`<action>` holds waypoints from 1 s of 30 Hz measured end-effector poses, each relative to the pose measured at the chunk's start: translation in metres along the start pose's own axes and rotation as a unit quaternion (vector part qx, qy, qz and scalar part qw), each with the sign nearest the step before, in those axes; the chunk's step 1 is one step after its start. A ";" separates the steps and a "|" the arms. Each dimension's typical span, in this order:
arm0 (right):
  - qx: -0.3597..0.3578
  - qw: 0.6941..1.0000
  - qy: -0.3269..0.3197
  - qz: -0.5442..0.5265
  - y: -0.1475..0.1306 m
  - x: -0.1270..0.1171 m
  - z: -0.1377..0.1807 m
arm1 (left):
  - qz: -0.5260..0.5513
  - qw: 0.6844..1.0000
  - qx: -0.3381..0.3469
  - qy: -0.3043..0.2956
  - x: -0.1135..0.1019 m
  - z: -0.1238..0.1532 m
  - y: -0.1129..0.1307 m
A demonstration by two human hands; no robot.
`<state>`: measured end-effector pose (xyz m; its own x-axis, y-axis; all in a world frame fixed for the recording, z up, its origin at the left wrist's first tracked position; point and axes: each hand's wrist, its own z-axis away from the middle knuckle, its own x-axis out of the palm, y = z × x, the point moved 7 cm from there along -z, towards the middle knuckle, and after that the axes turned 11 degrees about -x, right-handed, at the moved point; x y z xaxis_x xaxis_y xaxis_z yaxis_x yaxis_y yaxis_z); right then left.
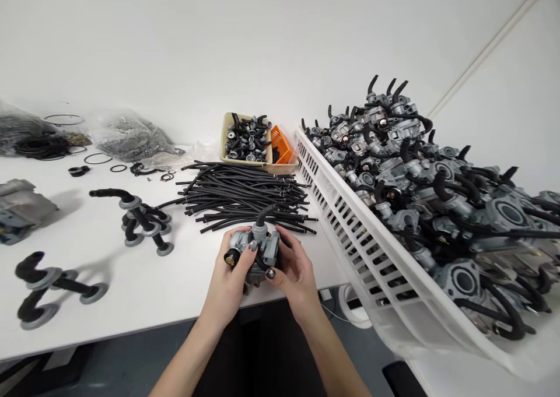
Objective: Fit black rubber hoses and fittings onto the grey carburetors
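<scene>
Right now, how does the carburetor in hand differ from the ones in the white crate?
The held carburetor is one unit, gripped by the left hand and right hand over the table edge; the crate carburetors are heaped loose in the white crate. The held carburetor stands upright, hose on top; the crate carburetors lie at all angles. Both are grey metal with black hoses.

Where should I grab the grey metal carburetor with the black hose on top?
Probably grip the grey metal carburetor by its blocky body, from both sides, as the left hand and right hand do: the flanks look broad, while the curved black hose looks thin, bendy.
</scene>
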<state>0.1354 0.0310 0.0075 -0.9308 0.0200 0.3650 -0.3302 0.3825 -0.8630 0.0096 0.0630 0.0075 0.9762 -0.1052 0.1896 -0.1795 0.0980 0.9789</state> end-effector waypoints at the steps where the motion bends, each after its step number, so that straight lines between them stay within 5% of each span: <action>1: 0.001 1.000 0.000 0.004 0.000 0.000 0.000 | 0.000 1.000 -0.003 0.000 0.000 0.000 0.000; 11: -0.007 0.998 -0.011 0.055 -0.003 -0.001 0.001 | 0.027 0.999 -0.012 -0.028 -0.001 -0.004 -0.008; 23: 0.001 0.998 0.019 0.063 -0.003 -0.002 0.000 | 0.010 0.999 -0.036 0.011 -0.006 -0.004 -0.011; 30: -0.021 0.988 -0.055 0.145 -0.029 0.000 0.000 | 0.208 0.962 -0.173 -0.025 -0.002 -0.002 -0.014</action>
<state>0.1451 0.0202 0.0321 -0.9974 0.0355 0.0620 -0.0419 0.4132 -0.9097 0.0102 0.0636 -0.0069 0.8198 -0.0327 0.5717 -0.4937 0.4654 0.7346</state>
